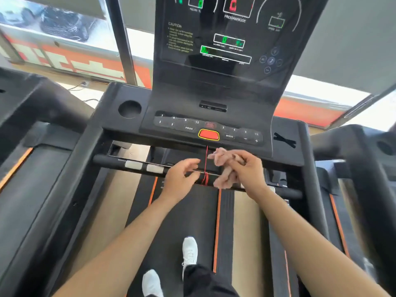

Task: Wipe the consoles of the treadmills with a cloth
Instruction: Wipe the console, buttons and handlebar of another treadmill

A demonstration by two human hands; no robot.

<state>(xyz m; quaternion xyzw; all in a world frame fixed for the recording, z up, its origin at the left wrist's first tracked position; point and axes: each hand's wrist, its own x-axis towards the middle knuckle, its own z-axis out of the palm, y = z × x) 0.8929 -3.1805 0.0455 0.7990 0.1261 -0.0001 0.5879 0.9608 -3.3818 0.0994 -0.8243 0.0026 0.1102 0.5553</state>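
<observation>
The black treadmill console [216, 99] stands in front of me, with a lit display above and a button panel with a red stop button [209, 134] below. My right hand [246, 170] is closed around a crumpled pale pink cloth [224, 166], held over the front handlebar [132, 165]. My left hand [182, 179] hovers just left of it, fingers apart and curled, holding nothing. A red safety cord [206, 163] hangs between the two hands and is wound around the bar.
A round cup holder [129, 108] sits at the console's left. Neighbouring treadmills [32, 116] flank both sides. My white shoes [189, 251] stand on the black belt below. Windows and an orange wall strip lie behind.
</observation>
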